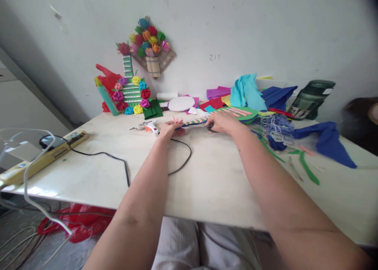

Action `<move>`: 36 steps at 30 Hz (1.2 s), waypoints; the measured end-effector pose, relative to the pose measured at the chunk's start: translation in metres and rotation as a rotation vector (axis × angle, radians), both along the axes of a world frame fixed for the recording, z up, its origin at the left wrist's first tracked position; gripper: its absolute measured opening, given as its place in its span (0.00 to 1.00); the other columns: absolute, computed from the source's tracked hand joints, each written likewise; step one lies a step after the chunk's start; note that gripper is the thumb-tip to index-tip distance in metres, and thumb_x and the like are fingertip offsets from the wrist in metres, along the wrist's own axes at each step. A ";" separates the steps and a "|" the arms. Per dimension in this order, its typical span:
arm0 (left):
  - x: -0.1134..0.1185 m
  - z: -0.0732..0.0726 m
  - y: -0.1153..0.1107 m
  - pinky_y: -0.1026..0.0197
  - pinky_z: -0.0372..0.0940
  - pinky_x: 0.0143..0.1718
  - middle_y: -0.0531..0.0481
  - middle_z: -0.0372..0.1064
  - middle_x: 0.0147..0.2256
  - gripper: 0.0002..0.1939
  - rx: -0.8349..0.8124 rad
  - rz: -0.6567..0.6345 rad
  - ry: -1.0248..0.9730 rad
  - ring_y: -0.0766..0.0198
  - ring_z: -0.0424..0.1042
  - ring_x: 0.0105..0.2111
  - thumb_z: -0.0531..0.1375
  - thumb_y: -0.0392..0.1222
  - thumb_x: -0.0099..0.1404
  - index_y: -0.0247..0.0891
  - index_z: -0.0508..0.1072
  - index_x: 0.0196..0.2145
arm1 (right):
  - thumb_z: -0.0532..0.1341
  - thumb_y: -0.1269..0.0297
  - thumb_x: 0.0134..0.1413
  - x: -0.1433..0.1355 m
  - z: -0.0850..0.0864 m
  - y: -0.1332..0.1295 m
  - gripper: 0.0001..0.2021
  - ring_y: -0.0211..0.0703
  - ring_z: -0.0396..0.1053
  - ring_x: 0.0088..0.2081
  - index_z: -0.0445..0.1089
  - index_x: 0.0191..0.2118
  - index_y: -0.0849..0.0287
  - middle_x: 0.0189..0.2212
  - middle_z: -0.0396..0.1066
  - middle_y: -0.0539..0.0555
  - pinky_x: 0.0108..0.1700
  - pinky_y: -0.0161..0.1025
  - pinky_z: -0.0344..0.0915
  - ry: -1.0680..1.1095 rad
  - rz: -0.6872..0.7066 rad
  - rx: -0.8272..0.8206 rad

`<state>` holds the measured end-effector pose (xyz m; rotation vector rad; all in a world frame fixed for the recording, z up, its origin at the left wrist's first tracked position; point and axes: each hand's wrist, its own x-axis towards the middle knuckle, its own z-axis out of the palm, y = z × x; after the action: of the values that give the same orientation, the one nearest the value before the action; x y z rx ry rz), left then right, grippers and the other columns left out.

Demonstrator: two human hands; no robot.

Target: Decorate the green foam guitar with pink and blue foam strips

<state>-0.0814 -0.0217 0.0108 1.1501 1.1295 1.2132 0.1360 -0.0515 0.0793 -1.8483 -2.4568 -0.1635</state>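
Observation:
Both my arms reach out over a pale table [212,175]. My left hand [169,128] pinches the near end of a long flat craft piece [196,121], dark blue with pink strips across it. My right hand [222,122] presses down on the same piece further right, where it widens into a green felt shape [246,113] with pink strips. A white glue gun [149,126] lies just left of my left hand, its black cord [181,159] looping back towards me.
A yellow power strip [44,153] lies at the left edge. Paper-flower crafts [131,92] lean against the wall. Felt scraps in blue [330,142], teal and red, tangled thread [276,128] and a green jug [310,98] crowd the right side. A white disc [181,103] sits behind.

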 end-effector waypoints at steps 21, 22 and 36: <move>0.000 -0.001 -0.002 0.55 0.68 0.34 0.40 0.71 0.26 0.20 0.013 -0.009 0.006 0.56 0.73 0.28 0.64 0.39 0.52 0.23 0.69 0.41 | 0.66 0.60 0.38 0.019 -0.008 0.009 0.16 0.45 0.70 0.39 0.76 0.39 0.46 0.38 0.75 0.48 0.35 0.36 0.62 0.103 -0.046 -0.040; 0.000 -0.002 -0.001 0.55 0.68 0.34 0.40 0.71 0.25 0.20 0.013 -0.011 0.006 0.56 0.73 0.28 0.64 0.39 0.52 0.23 0.69 0.41 | 0.66 0.60 0.38 0.020 -0.008 0.010 0.16 0.45 0.70 0.39 0.76 0.39 0.45 0.38 0.75 0.48 0.34 0.36 0.61 0.103 -0.047 -0.040; 0.002 0.001 -0.002 0.57 0.69 0.31 0.42 0.70 0.25 0.16 0.000 0.005 0.014 0.58 0.73 0.26 0.64 0.37 0.51 0.27 0.70 0.38 | 0.68 0.60 0.36 0.029 0.002 0.004 0.17 0.45 0.70 0.39 0.76 0.39 0.46 0.39 0.75 0.48 0.35 0.36 0.63 0.042 -0.082 -0.061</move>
<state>-0.0799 -0.0235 0.0113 1.1580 1.1428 1.2111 0.1646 -0.0474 0.0814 -1.9573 -2.3854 -0.0532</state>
